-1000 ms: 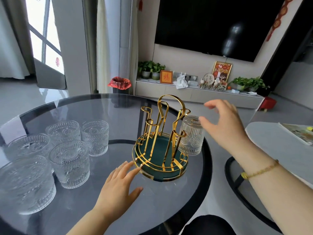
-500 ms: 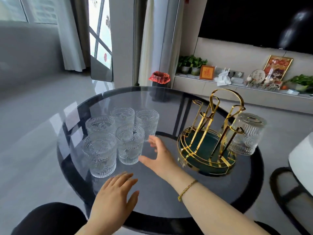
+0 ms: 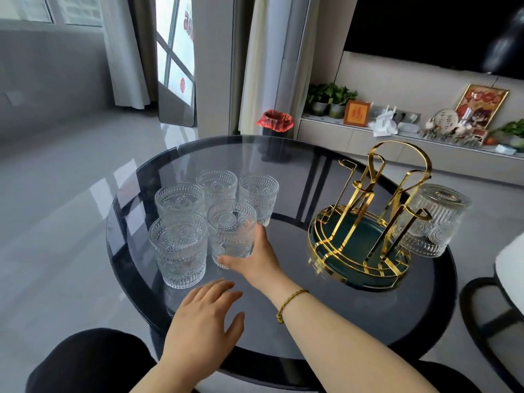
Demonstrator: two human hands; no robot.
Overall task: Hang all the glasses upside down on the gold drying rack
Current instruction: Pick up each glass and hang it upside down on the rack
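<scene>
Now wrapped, right hand (image 3: 255,262) fingers clamped round nearest glass (image 3: 232,231) left of gold rack (image 3: 365,219); left hand (image 3: 202,319) fingers apart, empty.

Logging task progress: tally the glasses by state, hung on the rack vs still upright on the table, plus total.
Hung upside down on the gold rack: 1, the hung glass.
Upright on the table: 5, including the near-right glass in the right hand grip.
Total: 6 glasses.
</scene>
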